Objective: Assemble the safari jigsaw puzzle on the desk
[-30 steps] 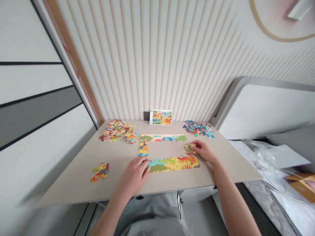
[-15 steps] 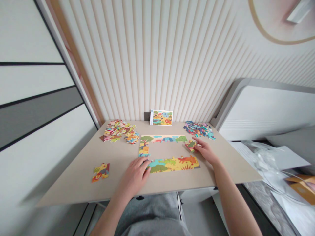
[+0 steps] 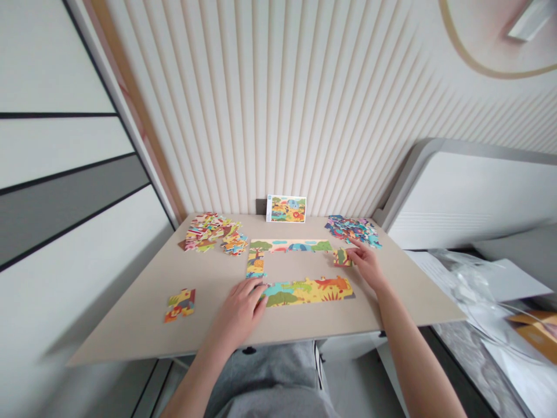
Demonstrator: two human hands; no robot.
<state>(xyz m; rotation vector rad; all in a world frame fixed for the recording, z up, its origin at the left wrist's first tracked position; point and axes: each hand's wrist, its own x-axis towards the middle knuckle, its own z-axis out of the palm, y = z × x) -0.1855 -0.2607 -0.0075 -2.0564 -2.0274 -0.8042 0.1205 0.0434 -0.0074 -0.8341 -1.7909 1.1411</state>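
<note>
Two bare hands work over a jigsaw laid flat on the beige counter (image 3: 130, 316). The right hand (image 3: 368, 268) is half open, its fingers stretched forward, and their tips (image 3: 353, 248) lie at the right edge of a small joined cluster of jigsaw pieces (image 3: 342, 257). Whether they pinch the cluster or only touch it cannot be told from this view. The cluster lies flat, just below the right end of an upper strip of joined pieces (image 3: 289, 245) and above the right end of a long lower strip (image 3: 308, 291).

The left hand (image 3: 238, 313) is unclenched and palm down, its fingers (image 3: 256, 288) resting on the lower strip's left end and gripping nothing. Just beside them, a short column of joined pieces (image 3: 256, 261) drops from the upper strip's left end.

With thin card pieces, sliding the cluster flat and feeling for its tabs would likely work better than lifting it, while light, steady left-hand pressure would help keep the strip from creeping.

Farther out, loose pieces lie heaped at the counter's far left (image 3: 209, 232) and far right (image 3: 352, 229). A separate joined group (image 3: 180, 305) sits toward the near left, and a picture card (image 3: 286, 208) stands upright against the far wall.
</note>
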